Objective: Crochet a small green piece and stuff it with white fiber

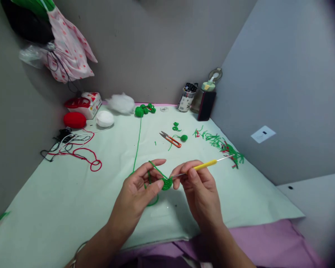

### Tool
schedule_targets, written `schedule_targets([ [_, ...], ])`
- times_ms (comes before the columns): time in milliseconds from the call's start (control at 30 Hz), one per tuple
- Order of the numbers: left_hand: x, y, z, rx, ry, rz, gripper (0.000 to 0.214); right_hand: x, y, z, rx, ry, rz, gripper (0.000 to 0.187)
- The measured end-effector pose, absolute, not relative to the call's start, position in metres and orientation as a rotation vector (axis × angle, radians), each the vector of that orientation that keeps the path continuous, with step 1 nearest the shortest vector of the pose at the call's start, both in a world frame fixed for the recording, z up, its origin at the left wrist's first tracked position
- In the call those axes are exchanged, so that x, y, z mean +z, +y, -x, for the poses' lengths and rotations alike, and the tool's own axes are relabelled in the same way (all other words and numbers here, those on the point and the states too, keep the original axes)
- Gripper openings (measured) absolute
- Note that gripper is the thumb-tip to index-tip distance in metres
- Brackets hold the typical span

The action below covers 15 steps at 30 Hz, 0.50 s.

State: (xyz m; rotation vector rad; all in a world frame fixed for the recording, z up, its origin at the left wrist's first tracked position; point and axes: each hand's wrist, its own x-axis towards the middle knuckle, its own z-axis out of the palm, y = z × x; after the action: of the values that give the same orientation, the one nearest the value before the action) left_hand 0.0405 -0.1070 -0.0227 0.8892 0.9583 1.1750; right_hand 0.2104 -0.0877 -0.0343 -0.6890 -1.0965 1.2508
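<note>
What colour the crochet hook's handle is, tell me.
The handle is yellow, best seen in the head view.

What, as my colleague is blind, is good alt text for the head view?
A person's left hand pinches a small green crocheted yarn piece while the right hand holds a yellow-handled metal crochet hook, its tip at the piece. Beyond, on a pale green table cover, lie orange-handled metal snips, a red yarn ball and a white yarn ball.
</note>
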Motion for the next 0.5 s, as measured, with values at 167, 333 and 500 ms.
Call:
schedule_targets([
  [167,-0.025,-0.108,-0.039,1.187,0.985,-0.921,0.036,-0.035,-0.091,-0.216,1.141,-1.272,0.68,0.016],
  [333,-0.021,-0.108,-0.04,1.204,1.068,-0.956,0.035,-0.032,-0.098,-0.218,0.879,-1.497,0.725,0.02],
  [500,-0.016,-0.109,-0.043,1.244,1.187,-1.044,0.025,-0.031,-0.105,-0.216,0.557,-1.71,0.712,0.027],
])
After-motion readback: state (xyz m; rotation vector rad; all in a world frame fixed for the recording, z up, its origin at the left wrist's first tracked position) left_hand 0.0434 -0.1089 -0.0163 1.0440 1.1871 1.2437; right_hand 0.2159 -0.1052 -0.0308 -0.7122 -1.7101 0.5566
